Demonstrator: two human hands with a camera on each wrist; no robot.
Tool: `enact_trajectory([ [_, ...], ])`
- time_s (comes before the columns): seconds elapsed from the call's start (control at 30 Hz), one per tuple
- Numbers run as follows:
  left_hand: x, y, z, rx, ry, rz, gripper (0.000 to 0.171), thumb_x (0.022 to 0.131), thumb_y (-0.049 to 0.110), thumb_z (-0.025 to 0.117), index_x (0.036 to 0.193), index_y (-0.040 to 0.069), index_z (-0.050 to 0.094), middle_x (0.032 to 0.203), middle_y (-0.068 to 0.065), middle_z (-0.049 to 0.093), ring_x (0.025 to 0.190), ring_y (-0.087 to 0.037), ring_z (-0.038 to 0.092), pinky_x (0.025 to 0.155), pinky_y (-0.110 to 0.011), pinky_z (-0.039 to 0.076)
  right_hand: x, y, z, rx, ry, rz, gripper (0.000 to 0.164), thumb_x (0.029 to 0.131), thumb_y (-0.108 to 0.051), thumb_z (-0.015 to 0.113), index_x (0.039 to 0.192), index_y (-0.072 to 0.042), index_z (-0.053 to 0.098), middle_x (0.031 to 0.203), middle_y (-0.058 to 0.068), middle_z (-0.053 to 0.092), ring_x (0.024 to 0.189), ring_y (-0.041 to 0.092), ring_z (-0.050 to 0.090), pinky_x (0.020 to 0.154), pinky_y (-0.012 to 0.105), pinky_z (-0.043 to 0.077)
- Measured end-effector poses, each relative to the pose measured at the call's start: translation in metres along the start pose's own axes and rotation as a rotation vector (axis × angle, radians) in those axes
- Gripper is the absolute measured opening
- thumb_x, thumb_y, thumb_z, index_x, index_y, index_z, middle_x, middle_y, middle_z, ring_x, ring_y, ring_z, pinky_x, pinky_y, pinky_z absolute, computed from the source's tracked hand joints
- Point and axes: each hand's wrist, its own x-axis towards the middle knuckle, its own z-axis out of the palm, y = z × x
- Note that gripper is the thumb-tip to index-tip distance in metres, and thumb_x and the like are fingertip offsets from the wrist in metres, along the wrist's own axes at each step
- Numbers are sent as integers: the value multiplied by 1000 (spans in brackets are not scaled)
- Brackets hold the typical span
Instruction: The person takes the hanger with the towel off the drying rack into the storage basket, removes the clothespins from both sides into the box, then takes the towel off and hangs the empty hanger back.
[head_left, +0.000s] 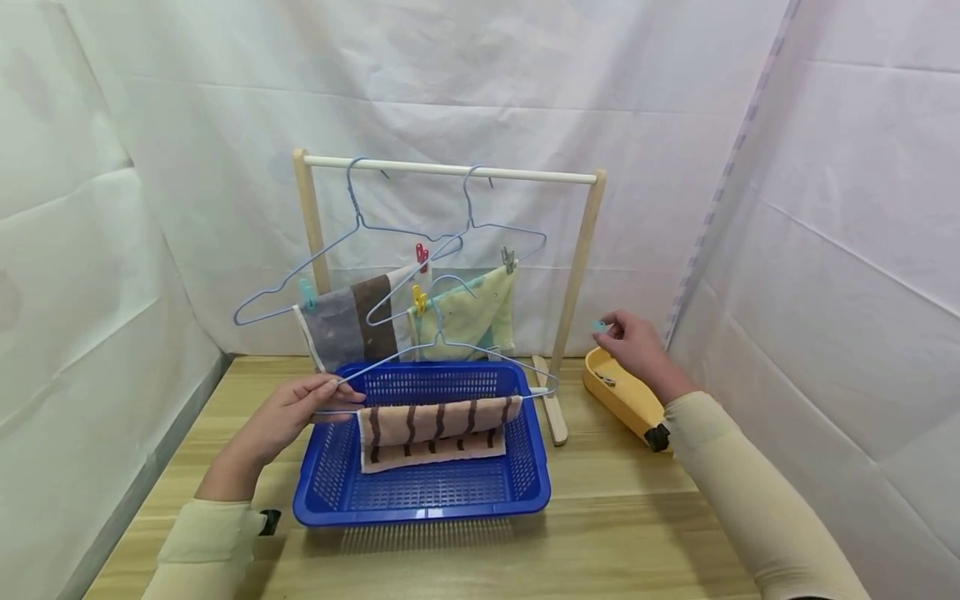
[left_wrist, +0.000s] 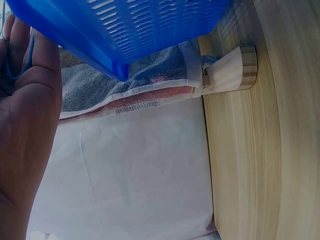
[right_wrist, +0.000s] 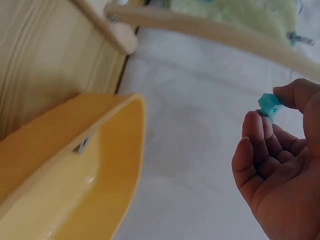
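The left hand (head_left: 291, 411) grips the left corner of a blue wire hanger (head_left: 439, 336), its thumb and fingers closed round the wire. The hanger's hook points up, and a tan cloth (head_left: 438, 421) with dark wavy stripes is folded over its bottom bar. The cloth lies just right of the left hand's fingertips, above the blue basket (head_left: 420, 513); whether its lower edge touches the basket, I cannot tell.

On the right, the right hand (head_left: 637, 346) pinches a teal peg (right_wrist: 270, 104) between the tips of its thumb and forefinger, the other fingers loosely bent. The peg sticks out to the left of the fingertips, well apart from the striped cloth. Below this hand is a yellow tub (head_left: 621, 407) with a grey peg (head_left: 605, 379) in it.

On the far side stands a wooden rack (head_left: 577, 279) with two more hangers on its rod. The left one bears a grey and brown towel (head_left: 373, 317), clipped by a second teal peg (head_left: 307, 295) and a red peg (head_left: 422, 257). The right one bears a pale green cloth (head_left: 472, 308), clipped by a yellow peg (head_left: 419, 298) at left and a silvery peg (head_left: 508, 260) at right.
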Motion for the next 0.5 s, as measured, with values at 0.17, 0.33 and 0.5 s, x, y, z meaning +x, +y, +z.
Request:
enact_trajectory([
  [0.17,0,1,0,3,6,-7,42,124,19,38,128,-8,70,131,-26,75,117,-19,78,95,-37,67,12,33,0,-41,-79,81,38,111,-22,68,136,6,65,101,21,73,82,30,72,68,36,59],
  [0.33,1,1,1,4,13,-18,42,124,21,39,127,-7,71,130,-25,76,117,-19,78,95,-37,67,20,55,2,-71,-139,118,38,112,-19,66,137,8,64,109,24,73,92,39,76,73,41,64],
  [0.5,0,0,1,0,10,-31,42,124,21,40,128,-6,71,132,-29,74,118,-19,78,95,-38,67,29,72,8,-180,-152,138,33,107,-15,68,129,10,67,108,23,72,90,33,72,77,45,63],
])
